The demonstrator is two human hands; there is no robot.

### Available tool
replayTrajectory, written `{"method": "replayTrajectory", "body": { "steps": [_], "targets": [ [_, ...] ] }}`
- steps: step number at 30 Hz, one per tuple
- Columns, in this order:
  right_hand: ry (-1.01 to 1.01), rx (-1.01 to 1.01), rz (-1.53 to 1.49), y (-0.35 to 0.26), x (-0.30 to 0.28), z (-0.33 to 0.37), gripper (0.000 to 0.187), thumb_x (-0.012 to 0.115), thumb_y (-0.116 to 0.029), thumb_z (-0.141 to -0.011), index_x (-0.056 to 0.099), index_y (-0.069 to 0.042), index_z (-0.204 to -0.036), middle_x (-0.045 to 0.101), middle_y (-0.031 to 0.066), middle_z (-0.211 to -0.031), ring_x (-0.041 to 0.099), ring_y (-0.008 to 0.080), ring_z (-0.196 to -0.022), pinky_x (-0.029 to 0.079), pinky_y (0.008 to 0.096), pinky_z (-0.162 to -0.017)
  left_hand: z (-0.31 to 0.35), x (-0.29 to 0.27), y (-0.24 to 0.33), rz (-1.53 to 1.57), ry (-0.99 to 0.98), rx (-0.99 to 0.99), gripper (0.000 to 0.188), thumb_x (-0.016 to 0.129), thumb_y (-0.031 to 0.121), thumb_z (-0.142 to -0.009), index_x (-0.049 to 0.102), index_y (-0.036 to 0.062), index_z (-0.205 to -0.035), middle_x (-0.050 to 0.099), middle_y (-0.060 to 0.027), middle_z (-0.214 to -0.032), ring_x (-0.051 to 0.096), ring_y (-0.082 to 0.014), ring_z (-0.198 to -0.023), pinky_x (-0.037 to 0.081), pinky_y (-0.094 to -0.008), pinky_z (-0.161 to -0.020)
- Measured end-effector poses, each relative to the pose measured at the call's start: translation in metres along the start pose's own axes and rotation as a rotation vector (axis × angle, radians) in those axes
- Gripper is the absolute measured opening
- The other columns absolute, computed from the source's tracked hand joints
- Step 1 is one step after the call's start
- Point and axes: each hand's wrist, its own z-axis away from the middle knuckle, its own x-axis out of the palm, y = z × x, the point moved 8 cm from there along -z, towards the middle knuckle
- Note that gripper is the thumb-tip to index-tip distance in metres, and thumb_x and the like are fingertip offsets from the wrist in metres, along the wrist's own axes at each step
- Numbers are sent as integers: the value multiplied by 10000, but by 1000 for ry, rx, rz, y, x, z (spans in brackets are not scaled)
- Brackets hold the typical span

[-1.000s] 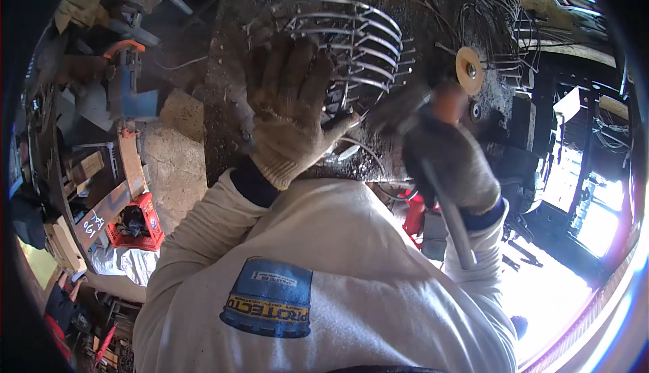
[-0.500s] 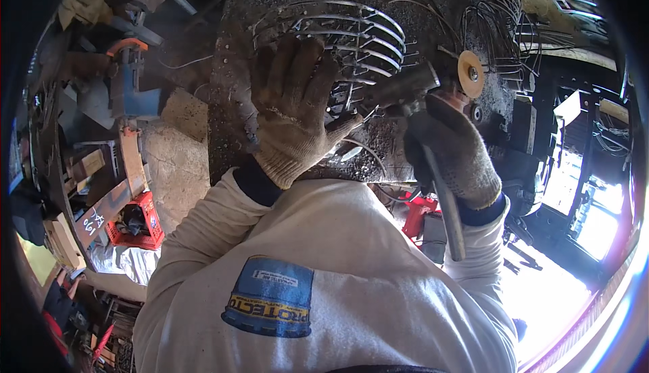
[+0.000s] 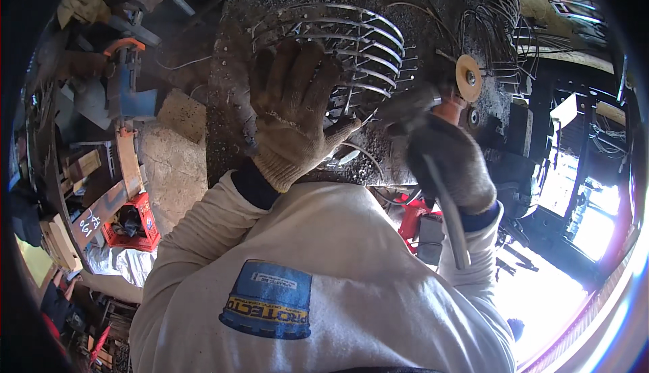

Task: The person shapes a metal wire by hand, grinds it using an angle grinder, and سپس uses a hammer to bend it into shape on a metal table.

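Note:
A curved metal grille of rods and bent bars (image 3: 378, 55) lies on the dark workbench (image 3: 233, 96). My left hand (image 3: 294, 102), in a dirty knit glove, rests flat over the grille's left part, fingers stretched and thumb pointing right. My right hand (image 3: 453, 163), gloved too and slightly blurred, grips a hammer (image 3: 449, 214) by its metal handle. The handle's end sticks out below the fist toward my right forearm. The hammer's head is beside the grille's near right edge, just right of my left thumb. Fingers cover part of the grille.
An angle grinder with a tan disc (image 3: 468, 77) lies right of the hammer. Bundles of thin bent rods (image 3: 490, 8) are at the far right of the bench. On the left are a blue clamp-like tool (image 3: 128, 92) and a red crate (image 3: 145, 227).
My right hand and the hammer have shifted slightly down, with the hammer head turned a little. My left hand stays on the grille almost unmoved.

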Motion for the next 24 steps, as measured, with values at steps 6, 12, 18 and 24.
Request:
{"method": "replayTrajectory", "body": {
  "steps": [6, 12, 18, 24],
  "targets": [
    [13, -87, -218, -48, -6, -1, 240, 470, -166, -1091, 611, 15, -1160, 620, 36, -705, 560, 106, -466, 444, 238, -395, 2, -3, -2, 1, 51, 25, 940, 926, 487, -656, 505, 60, -1379, 523, -199, -1384, 482, -463, -1326, 410, -654, -1086],
    [-116, -32, 141, 9, 10, -2, 276, 540, -300, -1066, 621, -43, -1126, 607, 10, -681, 487, 123, -398, 401, 250, -359, 1, 1, 1, -30, -9, 9, 953, 912, 507, -669, 487, 55, -1392, 525, -200, -1392, 484, -458, -1332, 412, -650, -1092],
    [125, 66, -138, -34, -10, 0, 230, 517, -245, -1069, 601, -33, -1101, 572, 42, -625, 493, 122, -398, 410, 243, -361, 7, -3, 0, -68, 95, 41, 937, 873, 566, -726, 475, 40, -1391, 519, -199, -1397, 484, -461, -1324, 419, -648, -1083],
    [154, -648, 267, 1, -18, -10, 302, 504, -241, -1068, 628, -13, -1223, 626, 34, -663, 531, 126, -412, 485, 262, -408, -2, -2, 3, -30, 47, 47, 932, 883, 551, -708, 481, 49, -1382, 498, -214, -1412, 480, -469, -1316, 421, -659, -1072]
  ]
}}
